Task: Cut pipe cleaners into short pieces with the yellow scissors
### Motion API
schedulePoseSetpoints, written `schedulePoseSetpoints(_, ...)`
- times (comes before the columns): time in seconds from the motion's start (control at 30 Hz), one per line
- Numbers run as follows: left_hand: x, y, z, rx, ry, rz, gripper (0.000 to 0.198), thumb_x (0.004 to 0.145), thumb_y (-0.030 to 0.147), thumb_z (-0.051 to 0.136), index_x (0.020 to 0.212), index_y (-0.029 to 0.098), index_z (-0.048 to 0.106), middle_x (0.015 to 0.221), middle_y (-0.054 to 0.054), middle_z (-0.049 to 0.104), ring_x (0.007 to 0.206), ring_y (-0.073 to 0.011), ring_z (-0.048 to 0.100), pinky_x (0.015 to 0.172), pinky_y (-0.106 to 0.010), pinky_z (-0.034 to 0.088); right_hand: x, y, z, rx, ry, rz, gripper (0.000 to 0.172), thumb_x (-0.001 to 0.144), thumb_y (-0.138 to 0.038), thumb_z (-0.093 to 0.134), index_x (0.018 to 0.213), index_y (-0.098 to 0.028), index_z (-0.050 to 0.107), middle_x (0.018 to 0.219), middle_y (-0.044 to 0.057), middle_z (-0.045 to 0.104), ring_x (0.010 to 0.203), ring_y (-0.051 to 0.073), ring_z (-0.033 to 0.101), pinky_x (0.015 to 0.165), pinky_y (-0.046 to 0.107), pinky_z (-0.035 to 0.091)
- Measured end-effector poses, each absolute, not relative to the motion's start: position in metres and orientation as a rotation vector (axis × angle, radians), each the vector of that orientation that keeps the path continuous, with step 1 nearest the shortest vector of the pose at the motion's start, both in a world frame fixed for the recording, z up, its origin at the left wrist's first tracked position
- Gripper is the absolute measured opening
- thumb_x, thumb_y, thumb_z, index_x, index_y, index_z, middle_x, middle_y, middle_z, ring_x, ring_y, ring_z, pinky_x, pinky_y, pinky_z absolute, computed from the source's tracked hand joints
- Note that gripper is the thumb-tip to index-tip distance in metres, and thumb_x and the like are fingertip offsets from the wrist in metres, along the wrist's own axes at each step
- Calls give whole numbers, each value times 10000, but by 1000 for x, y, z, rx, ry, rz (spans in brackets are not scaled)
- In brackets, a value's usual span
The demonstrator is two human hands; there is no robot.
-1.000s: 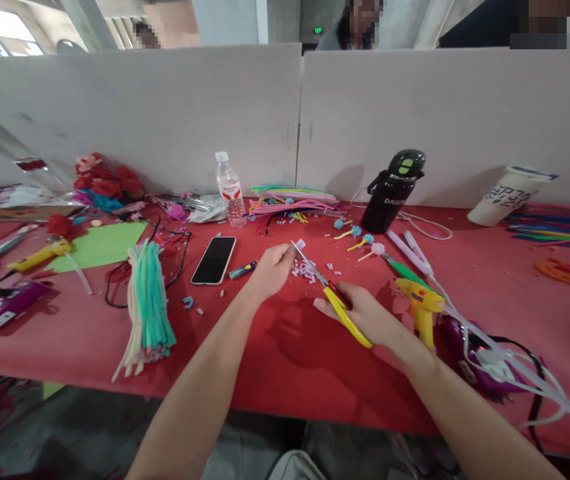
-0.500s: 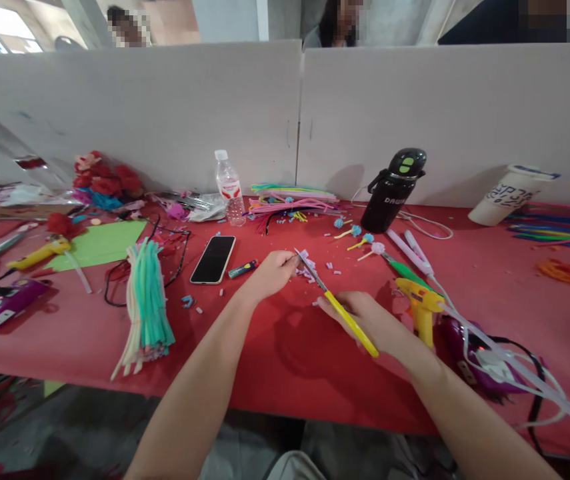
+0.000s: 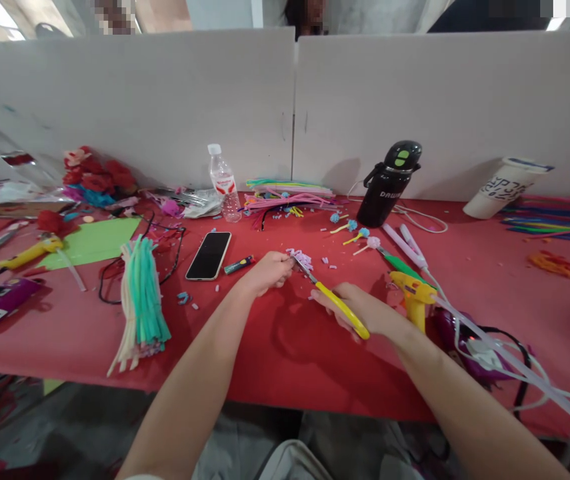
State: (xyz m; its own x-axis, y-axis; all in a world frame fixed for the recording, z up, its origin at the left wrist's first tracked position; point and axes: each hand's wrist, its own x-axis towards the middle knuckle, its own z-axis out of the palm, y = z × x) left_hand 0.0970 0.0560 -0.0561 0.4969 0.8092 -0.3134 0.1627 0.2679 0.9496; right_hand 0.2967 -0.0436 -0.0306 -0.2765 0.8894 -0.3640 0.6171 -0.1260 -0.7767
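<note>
My right hand (image 3: 359,312) grips yellow-handled scissors (image 3: 332,298), blades closed and pointing up-left. The blade tips meet my left hand (image 3: 267,272), which is pinched on a small piece I cannot make out. Just beyond the blades lies a little heap of pale purple cut bits (image 3: 302,258) on the red tablecloth (image 3: 275,340). A yellow glue gun (image 3: 415,297) stands right of my right hand.
A phone (image 3: 209,255) lies left of my left hand, with a bundle of teal and cream pipe cleaners (image 3: 139,297) further left. Behind are a water bottle (image 3: 223,183), coloured pipe cleaners (image 3: 289,197), a black flask (image 3: 389,183), a paper cup (image 3: 502,188). White partitions (image 3: 165,107) back the table; people sit beyond.
The scissor blades, open one second ago, have closed. Both hands have shifted slightly toward me and the view has tilted a little.
</note>
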Motion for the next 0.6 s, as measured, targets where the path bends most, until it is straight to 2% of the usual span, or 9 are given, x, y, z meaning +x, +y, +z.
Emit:
schedulePoseSetpoints(0.17,95,55,-55,1146,981,535,261,858,318,571,705,165,426,525,79,308,411,-23,205,421,-182,123,297,-41,-36,-1668,-1782,1442,571,804,-710,498,603,-176,509,421,-3,482,341,98,441,360,227,291)
schedulePoseSetpoints(0.33,93,56,-54,1134,976,524,323,835,337,610,672,175,383,511,81,308,399,-17,200,418,-186,124,296,-38,-42,-1687,-1750,1426,549,756,-694,584,581,-180,500,404,-13,470,321,82,400,341,221,240)
schedulePoseSetpoints(0.6,92,58,-58,1137,964,522,329,818,382,628,693,168,412,513,86,311,403,-16,198,420,-182,118,297,-37,-49,-1677,-1714,1486,564,748,-729,557,612,-184,514,379,-33,456,273,111,431,290,225,318)
